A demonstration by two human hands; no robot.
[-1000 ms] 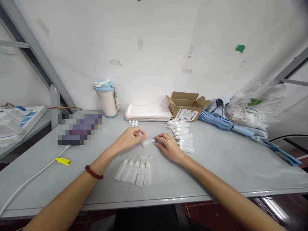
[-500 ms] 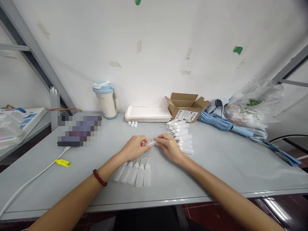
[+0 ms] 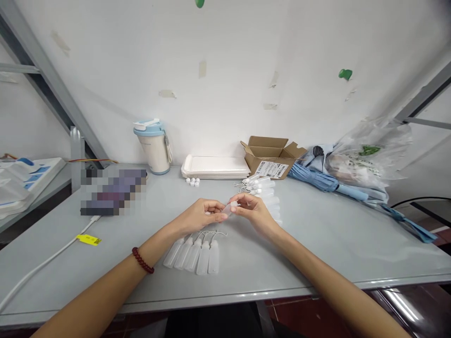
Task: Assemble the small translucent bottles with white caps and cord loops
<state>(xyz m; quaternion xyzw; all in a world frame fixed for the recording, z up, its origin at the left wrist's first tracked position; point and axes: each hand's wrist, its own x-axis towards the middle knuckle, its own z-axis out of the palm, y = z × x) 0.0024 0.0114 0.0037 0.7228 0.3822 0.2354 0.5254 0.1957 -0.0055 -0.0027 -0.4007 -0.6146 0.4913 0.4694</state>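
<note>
Between my two hands is a small translucent plastic bottle (image 3: pixel 226 210), held above the middle of the table. My left hand (image 3: pixel 202 215) pinches its body with thumb and fingers. My right hand (image 3: pixel 254 211) is closed at its other end, where a small white piece shows at the fingertips; how it joins the bottle is hard to make out. In front of my left hand lie several similar bottles (image 3: pixel 193 256) in a row, with thin white cords at their necks. Behind my right hand lies another row of white-capped bottles (image 3: pixel 262 184), partly hidden by the hand.
Several small white caps (image 3: pixel 192 181) sit before a stack of white trays (image 3: pixel 216 165). An open cardboard box (image 3: pixel 269 157), a blue umbrella (image 3: pixel 313 177) and a plastic bag (image 3: pixel 366 157) stand along the back right. A tumbler (image 3: pixel 153 146) and a white cable (image 3: pixel 45 263) are at left.
The bottle has tilted from nearly level to more upright and shifted slightly right. My right fingers have moved up round its end, where a white piece now shows. The view has shifted slightly.
</note>
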